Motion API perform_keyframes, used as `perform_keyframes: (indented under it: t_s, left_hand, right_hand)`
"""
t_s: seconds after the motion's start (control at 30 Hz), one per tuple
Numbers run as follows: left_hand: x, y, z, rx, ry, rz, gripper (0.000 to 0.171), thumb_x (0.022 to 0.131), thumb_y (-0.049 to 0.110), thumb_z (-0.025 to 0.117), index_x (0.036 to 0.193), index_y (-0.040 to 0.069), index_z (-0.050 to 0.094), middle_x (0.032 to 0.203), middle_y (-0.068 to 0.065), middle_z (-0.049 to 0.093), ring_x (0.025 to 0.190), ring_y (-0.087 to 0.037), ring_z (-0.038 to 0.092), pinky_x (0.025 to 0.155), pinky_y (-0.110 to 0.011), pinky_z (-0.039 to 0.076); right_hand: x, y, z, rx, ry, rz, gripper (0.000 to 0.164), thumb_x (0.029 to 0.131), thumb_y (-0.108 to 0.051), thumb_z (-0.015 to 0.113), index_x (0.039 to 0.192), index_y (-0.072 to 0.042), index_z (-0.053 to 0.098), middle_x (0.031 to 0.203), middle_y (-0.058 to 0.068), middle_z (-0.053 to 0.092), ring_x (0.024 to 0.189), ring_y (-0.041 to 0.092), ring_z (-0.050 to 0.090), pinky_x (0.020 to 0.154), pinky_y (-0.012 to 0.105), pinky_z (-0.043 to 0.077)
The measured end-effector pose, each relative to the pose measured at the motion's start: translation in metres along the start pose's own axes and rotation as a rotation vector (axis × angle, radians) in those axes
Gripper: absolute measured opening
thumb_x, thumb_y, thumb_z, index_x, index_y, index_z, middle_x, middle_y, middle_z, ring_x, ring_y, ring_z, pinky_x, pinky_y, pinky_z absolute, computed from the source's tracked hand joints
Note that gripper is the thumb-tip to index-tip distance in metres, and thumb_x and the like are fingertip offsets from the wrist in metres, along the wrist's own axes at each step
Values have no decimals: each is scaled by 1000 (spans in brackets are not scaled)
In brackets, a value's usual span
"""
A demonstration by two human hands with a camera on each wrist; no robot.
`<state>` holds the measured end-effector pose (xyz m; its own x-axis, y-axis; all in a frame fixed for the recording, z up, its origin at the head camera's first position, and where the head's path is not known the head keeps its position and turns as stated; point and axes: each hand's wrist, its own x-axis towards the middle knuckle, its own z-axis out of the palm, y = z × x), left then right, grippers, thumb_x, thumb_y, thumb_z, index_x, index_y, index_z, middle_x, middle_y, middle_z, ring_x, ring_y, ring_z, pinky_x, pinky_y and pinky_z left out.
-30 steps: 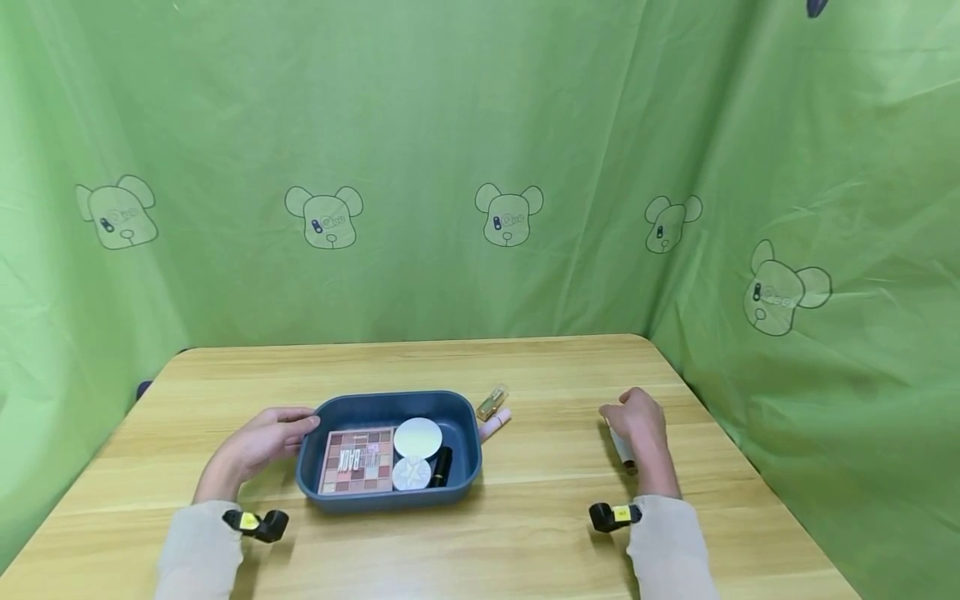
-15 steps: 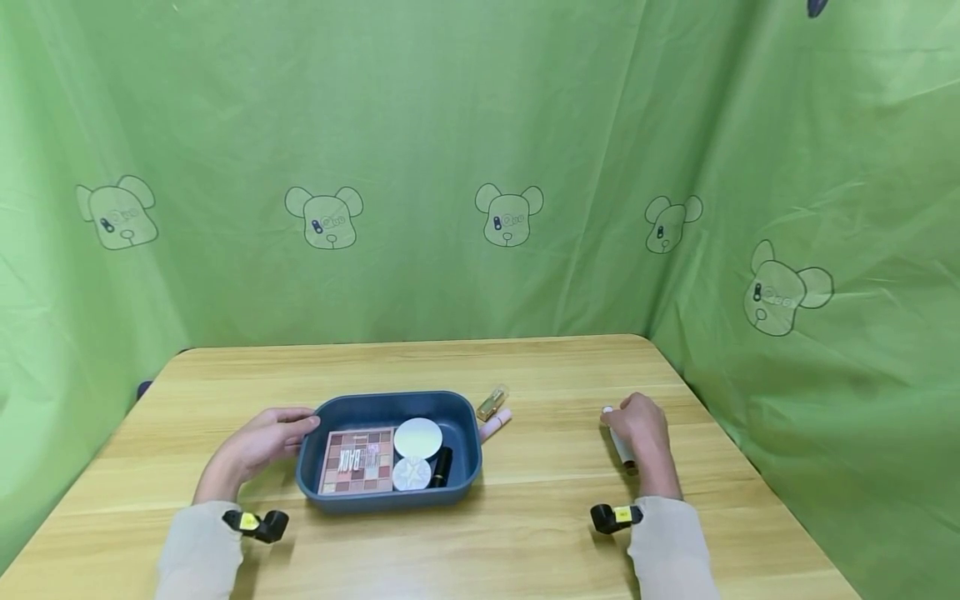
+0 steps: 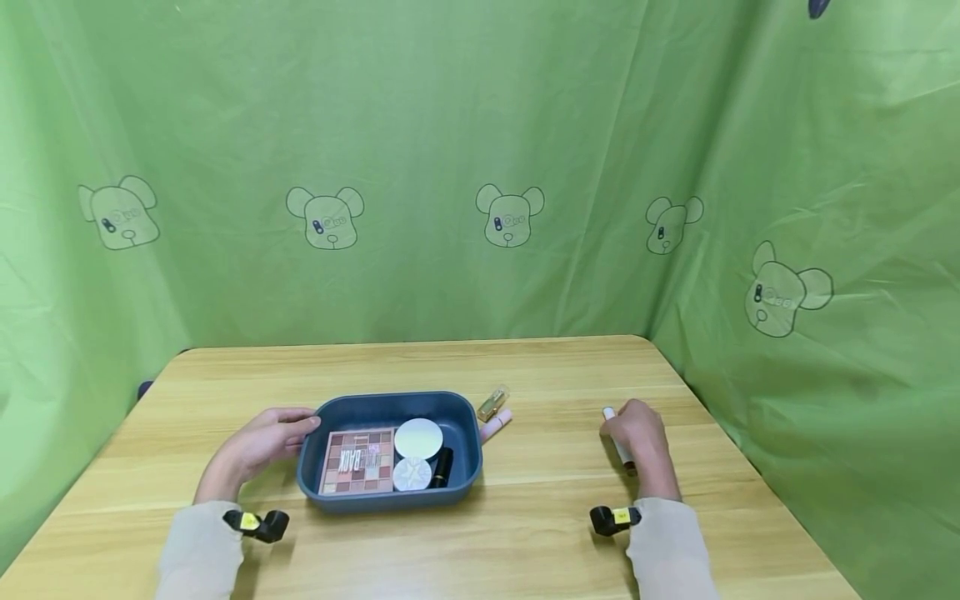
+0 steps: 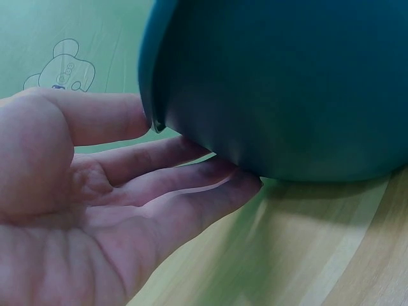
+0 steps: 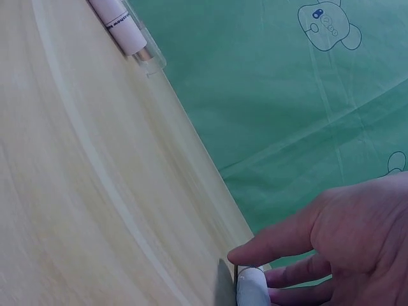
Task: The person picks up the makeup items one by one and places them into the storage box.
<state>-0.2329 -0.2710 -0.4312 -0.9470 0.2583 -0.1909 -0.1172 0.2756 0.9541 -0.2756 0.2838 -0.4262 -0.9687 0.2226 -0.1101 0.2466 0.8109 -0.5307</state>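
My left hand holds the left end of a dark blue basin. In the left wrist view, the thumb lies at the basin's rim and the other fingers touch its outer wall from below. Inside the basin are an eyeshadow palette, two round white compacts and a black tube. Over at the right, my right hand pinches a slim white tube with a brown near end, low over the table. Its white end shows between thumb and fingers in the right wrist view.
Touching or close to the basin's right side lie a gold tube with a clear cap and a pale pink tube. The wooden table ends at green curtains behind and at the right.
The right hand has shifted slightly on the white tube, and the tube's far end has come into view past the fingers. The left hand and the basin have stayed put.
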Motion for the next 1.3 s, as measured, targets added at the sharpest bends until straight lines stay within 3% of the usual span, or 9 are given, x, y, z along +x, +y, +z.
perform_keyframes:
  t_s: [0.5, 0.93, 1.3]
  left_hand:
    - [1, -2, -1, -12, -4, 0, 58, 106, 19, 52, 144, -21, 35, 146, -38, 46, 133, -42, 54, 110, -43, 51]
    - [0, -1, 1, -4, -5, -4, 59, 106, 19, 52, 144, -22, 34, 147, -39, 44, 136, -47, 49, 113, -47, 48]
    - [1, -1, 1, 1, 5, -2, 57, 105, 19, 52, 143, -21, 36, 145, -38, 47, 133, -43, 54, 111, -45, 50]
  right_hand:
    - [0, -1, -1, -5, -20, 11, 42, 79, -8, 67, 114, 15, 59, 107, 33, 63, 84, 36, 60, 62, 34, 54]
    - [-1, -4, -1, -48, -47, 29, 38, 84, -7, 65, 117, 11, 58, 111, 32, 61, 86, 35, 59, 61, 32, 52]
    - [-1, -3, 0, -23, -45, 24, 38, 85, -5, 66, 118, 11, 58, 112, 33, 60, 88, 36, 58, 63, 33, 53]
